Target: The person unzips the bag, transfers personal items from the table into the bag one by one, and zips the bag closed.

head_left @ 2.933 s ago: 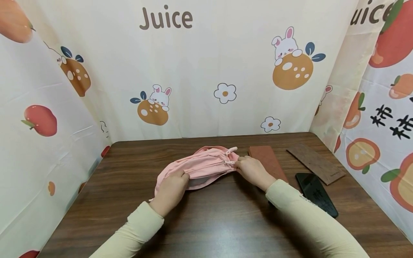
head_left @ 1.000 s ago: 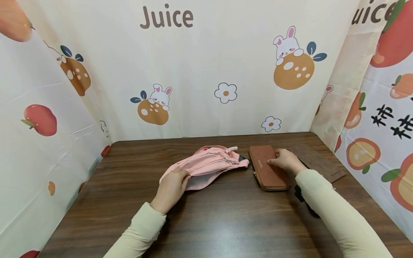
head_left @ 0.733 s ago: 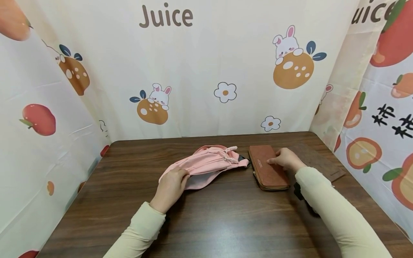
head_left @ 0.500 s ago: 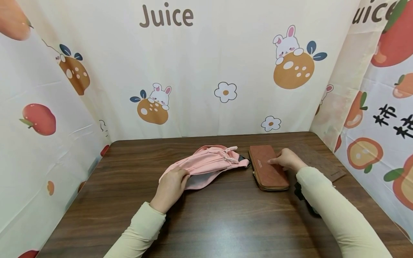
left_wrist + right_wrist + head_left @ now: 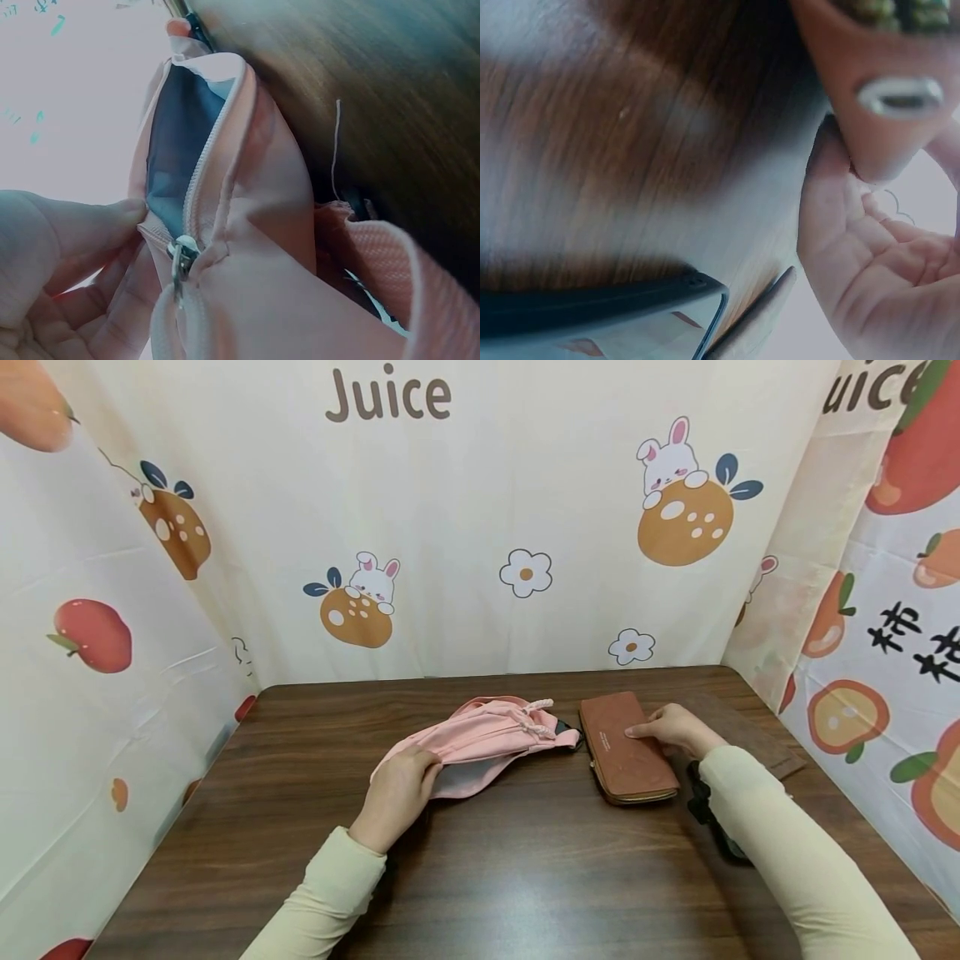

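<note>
A pink waist bag lies at the middle of the table, its zip undone and a grey lining showing. My left hand pinches the edge of the bag's opening between thumb and fingers. In the left wrist view the zip pull sits right beside that thumb. To the right of the bag is a brown zip-around wallet. My right hand grips its right long edge, thumb on top. The right wrist view shows the fingers curled under the wallet, whose right side is tilted up from the table.
A black phone lies right of the wallet, mostly hidden by the right forearm in the head view. Behind that arm lies a flat dark brown case. The wooden table meets printed curtains at the back and sides.
My right hand has left the end of the bag and gone right to the wallet. The wallet has just tilted and shifted slightly. My left hand still holds the bag's opening.
</note>
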`<action>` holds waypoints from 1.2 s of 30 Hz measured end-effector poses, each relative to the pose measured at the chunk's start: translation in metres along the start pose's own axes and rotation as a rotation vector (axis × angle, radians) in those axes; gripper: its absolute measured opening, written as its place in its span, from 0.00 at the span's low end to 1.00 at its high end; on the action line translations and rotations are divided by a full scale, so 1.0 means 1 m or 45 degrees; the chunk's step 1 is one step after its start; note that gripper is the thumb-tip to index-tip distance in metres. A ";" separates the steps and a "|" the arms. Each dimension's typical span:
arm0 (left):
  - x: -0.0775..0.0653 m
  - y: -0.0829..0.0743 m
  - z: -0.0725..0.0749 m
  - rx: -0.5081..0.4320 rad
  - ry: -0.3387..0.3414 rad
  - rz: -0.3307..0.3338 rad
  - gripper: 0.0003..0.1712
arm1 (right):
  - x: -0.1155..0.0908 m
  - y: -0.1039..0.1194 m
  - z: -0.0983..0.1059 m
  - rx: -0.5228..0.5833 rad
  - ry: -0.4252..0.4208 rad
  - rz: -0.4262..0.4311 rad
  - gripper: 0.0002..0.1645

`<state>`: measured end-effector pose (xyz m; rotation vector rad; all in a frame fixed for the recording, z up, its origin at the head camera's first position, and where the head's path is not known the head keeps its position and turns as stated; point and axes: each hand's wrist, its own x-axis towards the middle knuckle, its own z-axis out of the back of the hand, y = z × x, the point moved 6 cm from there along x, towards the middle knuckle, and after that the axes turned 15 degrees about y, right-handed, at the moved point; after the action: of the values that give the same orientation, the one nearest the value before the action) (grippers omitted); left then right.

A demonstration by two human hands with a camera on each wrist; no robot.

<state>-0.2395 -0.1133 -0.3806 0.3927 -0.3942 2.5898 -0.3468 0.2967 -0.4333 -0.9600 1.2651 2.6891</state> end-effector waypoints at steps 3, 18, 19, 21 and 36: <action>0.000 0.000 0.001 -0.001 -0.001 0.010 0.02 | -0.002 0.000 0.000 -0.017 0.016 0.004 0.37; 0.001 -0.001 0.002 -0.053 -0.013 0.036 0.02 | -0.013 0.002 -0.005 0.168 0.089 0.107 0.37; 0.001 -0.001 0.002 -0.052 -0.016 0.035 0.02 | -0.014 0.002 -0.005 0.189 0.087 0.115 0.37; 0.001 -0.001 0.002 -0.052 -0.020 0.034 0.02 | -0.016 0.002 -0.006 0.226 0.081 0.128 0.38; 0.003 -0.005 0.003 -0.031 -0.087 0.023 0.03 | -0.042 0.021 -0.019 0.312 0.024 0.205 0.43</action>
<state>-0.2386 -0.1085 -0.3762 0.4722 -0.4545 2.5923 -0.3081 0.2786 -0.4050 -0.8899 1.6954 2.5559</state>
